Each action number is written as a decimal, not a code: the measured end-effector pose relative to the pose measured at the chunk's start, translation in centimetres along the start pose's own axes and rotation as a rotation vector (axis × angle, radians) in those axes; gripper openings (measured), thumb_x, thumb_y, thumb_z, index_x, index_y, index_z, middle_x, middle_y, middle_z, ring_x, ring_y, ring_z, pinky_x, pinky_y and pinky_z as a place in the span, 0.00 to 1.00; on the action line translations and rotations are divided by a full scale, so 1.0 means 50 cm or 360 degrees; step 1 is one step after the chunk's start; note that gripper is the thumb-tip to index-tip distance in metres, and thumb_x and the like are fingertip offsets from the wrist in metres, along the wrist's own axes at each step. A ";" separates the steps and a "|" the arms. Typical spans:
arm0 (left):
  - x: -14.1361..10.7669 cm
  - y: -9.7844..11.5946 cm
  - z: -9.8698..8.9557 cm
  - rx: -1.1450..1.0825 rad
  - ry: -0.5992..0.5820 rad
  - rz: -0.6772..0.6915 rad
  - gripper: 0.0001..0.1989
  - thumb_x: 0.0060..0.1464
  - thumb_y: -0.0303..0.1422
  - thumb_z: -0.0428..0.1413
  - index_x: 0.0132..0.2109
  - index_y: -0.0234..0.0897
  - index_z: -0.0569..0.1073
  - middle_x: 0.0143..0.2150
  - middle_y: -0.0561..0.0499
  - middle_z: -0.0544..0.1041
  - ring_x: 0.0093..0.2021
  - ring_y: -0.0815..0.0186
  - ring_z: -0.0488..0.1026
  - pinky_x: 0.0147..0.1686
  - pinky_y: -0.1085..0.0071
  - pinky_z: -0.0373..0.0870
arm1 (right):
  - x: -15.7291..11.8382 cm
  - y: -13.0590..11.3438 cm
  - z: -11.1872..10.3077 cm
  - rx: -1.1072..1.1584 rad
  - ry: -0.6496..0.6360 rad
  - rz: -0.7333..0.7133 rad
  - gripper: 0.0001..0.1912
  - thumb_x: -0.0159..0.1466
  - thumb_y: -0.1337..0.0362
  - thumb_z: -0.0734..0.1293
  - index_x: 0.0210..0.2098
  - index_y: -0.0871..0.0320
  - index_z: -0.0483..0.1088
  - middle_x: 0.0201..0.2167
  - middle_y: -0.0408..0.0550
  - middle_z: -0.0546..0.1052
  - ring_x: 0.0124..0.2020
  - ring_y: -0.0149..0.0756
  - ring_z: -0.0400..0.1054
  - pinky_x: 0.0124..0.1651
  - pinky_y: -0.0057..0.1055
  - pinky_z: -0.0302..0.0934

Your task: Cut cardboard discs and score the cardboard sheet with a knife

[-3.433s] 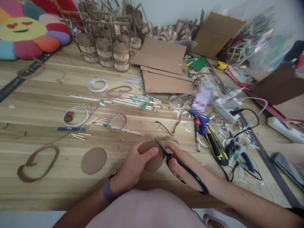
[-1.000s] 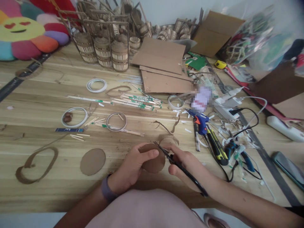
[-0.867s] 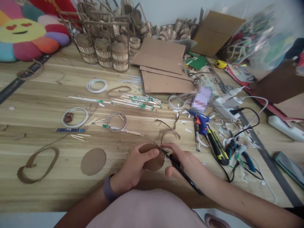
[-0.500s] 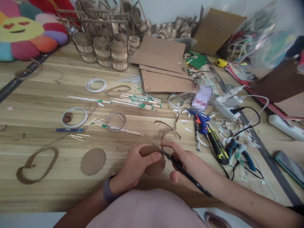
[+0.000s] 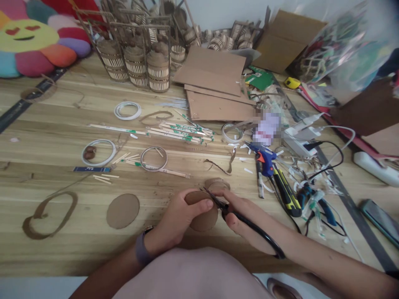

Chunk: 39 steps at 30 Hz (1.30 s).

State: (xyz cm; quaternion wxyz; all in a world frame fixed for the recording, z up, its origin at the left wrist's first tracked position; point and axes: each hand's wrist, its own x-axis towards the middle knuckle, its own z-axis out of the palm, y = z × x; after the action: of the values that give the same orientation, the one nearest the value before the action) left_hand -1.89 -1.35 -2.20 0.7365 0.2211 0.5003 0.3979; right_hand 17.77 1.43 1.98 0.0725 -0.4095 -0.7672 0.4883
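Note:
My left hand [image 5: 177, 216] grips a round cardboard disc [image 5: 204, 220] near the table's front edge, thumb on top. Black-handled scissors [image 5: 254, 226] are in my right hand [image 5: 246, 211], their blades at the disc's upper right edge. A thin curled strip of cardboard [image 5: 218, 184] lies just beyond the blades. To the left, a second cardboard disc [image 5: 123, 211] rests flat on the table, and farther left is a loose brown ring-shaped strip [image 5: 73, 211].
Tape rolls [image 5: 98, 153] and wrapped sticks [image 5: 177, 132] lie mid-table. A blue glue gun [image 5: 264, 160], a yellow-black cutter [image 5: 286, 191] and pliers [image 5: 326, 209] are at right. Behind stand cardboard sheets [image 5: 215, 70], small wooden buckets [image 5: 158, 70] and a box [image 5: 286, 39].
The scissors' handles have spread and swung slightly right. My right thumb has moved up toward the scissors' pivot. The cardboard strip beyond the blades has dropped lower.

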 end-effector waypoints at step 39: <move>-0.001 -0.008 -0.007 0.0034 -0.0377 0.0085 0.15 0.44 0.40 0.69 0.38 0.36 0.82 0.33 0.52 0.82 0.36 0.63 0.75 0.43 0.68 0.70 | -0.012 -0.005 0.006 -0.0026 0.0070 -0.0116 0.38 0.71 0.34 0.49 0.54 0.58 0.71 0.45 0.58 0.79 0.44 0.43 0.75 0.46 0.38 0.69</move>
State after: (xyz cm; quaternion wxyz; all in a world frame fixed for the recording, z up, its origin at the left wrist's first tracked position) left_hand -2.09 -1.65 -2.59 0.7772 0.2877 0.4080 0.3831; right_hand 17.87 0.77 2.18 0.1038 -0.3925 -0.7838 0.4699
